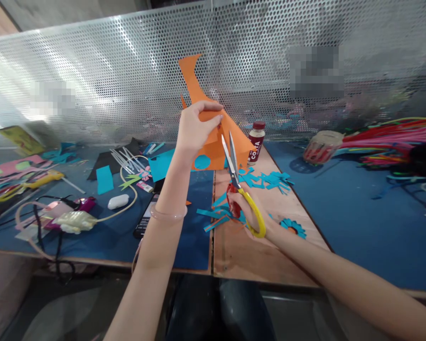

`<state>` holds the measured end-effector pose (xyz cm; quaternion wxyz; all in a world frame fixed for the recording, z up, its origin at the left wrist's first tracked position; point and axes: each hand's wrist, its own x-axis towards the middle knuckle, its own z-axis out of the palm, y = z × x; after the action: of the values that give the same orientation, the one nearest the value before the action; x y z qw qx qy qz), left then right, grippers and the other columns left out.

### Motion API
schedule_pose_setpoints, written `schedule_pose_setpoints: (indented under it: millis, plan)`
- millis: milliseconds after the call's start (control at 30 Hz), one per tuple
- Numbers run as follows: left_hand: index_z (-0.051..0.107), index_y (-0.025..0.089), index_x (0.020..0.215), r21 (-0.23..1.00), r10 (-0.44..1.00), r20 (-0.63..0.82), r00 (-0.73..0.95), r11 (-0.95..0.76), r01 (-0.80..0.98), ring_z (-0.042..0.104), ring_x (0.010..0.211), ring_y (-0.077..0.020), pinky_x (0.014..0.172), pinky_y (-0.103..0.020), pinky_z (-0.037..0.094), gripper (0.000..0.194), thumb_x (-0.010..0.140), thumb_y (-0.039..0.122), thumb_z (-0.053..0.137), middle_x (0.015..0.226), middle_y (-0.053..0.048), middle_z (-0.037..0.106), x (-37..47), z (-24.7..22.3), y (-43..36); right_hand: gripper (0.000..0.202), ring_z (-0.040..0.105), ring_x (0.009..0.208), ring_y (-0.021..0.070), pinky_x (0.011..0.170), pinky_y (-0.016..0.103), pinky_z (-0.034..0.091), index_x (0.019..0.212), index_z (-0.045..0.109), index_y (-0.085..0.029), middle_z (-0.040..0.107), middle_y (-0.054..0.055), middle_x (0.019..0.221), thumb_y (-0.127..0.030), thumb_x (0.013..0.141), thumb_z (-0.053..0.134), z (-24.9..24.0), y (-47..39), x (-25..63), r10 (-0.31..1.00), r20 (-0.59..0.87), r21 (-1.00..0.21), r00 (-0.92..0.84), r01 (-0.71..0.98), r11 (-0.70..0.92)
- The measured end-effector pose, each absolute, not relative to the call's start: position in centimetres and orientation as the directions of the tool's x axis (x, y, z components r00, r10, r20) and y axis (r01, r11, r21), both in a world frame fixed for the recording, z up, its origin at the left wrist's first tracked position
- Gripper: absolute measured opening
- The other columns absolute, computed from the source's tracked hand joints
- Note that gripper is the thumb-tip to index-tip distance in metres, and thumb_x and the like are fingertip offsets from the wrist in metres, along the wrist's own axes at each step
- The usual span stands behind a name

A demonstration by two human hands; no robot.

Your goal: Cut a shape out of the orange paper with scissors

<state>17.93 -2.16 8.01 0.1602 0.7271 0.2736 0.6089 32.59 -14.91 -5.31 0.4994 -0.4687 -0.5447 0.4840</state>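
A perforated metal screen (128,71) stands behind the surface (358,203), and bright light reflects on its left part. The surface is covered with blue mats, with a bare wooden strip (255,255) between them.

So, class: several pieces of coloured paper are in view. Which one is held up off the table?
The large orange paper, pinched by the left hand, with the scissors in the right hand open at its edge. The blue scraps lie flat on the table.
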Motion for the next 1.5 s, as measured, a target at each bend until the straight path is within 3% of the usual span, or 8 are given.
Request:
schedule_pose_setpoints:
  millis: [200, 467, 733, 1267, 1500]
  plan:
    - [0.072, 0.018, 0.095, 0.587, 0.612, 0.781, 0.127, -0.788, 0.185, 0.066, 0.113, -0.0254, 0.102, -0.046, 0.054, 0.019, 0.079, 0.008, 0.071, 0.105, -0.005, 0.07, 18.0, 7.7, -1.9, 0.018, 0.049, 0.052, 0.0125, 0.051, 0.027, 0.04, 0.079, 0.045, -0.023, 0.047, -0.005, 0.059, -0.036, 0.082, 0.056, -6.1, -14.5, 32.9, 0.992, 0.1, -0.995, -0.079, 0.019, 0.102]
    - [0.073, 0.02, 0.092, 0.6, 0.622, 0.775, 0.112, -0.78, 0.18, 0.067, 0.105, -0.0213, 0.094, -0.041, 0.058, 0.02, 0.078, 0.006, 0.069, 0.105, -0.002, 0.072, 18.1, 7.8, -2.2, 0.018, 0.05, 0.052, 0.0122, 0.05, 0.026, 0.039, 0.08, 0.043, -0.024, 0.049, -0.005, 0.057, -0.037, 0.083, 0.054, -6.1, -14.4, 32.9, 0.995, 0.087, -0.995, -0.052, 0.044, 0.089]
    - [0.071, 0.021, 0.093, 0.571, 0.608, 0.784, 0.127, -0.786, 0.236, 0.066, 0.108, -0.0208, 0.106, -0.045, 0.051, 0.016, 0.081, 0.01, 0.071, 0.106, -0.002, 0.072, 18.1, 7.8, -2.1, 0.014, 0.047, 0.049, 0.0108, 0.048, 0.027, 0.038, 0.08, 0.043, -0.023, 0.047, -0.006, 0.057, -0.033, 0.081, 0.052, -6.0, -14.4, 33.0, 0.991, 0.119, -0.989, -0.057, 0.079, 0.124]
    - [0.071, 0.02, 0.094, 0.583, 0.613, 0.78, 0.125, -0.785, 0.207, 0.065, 0.115, -0.0243, 0.11, -0.048, 0.048, 0.015, 0.08, 0.019, 0.075, 0.107, -0.004, 0.071, 18.0, 7.4, -1.4, 0.016, 0.045, 0.048, 0.012, 0.048, 0.028, 0.036, 0.082, 0.043, -0.024, 0.044, -0.007, 0.056, -0.037, 0.08, 0.052, -5.1, -14.8, 32.7, 0.994, 0.096, -0.994, -0.061, 0.051, 0.099]
    - [0.072, 0.02, 0.091, 0.594, 0.615, 0.78, 0.115, -0.786, 0.174, 0.065, 0.115, -0.0247, 0.111, -0.048, 0.046, 0.017, 0.077, 0.01, 0.073, 0.104, -0.004, 0.071, 18.1, 7.5, -1.6, 0.014, 0.046, 0.048, 0.0121, 0.047, 0.027, 0.035, 0.079, 0.042, -0.024, 0.044, -0.006, 0.055, -0.035, 0.081, 0.051, -5.1, -14.7, 32.8, 0.992, 0.111, -0.99, -0.059, 0.082, 0.116]
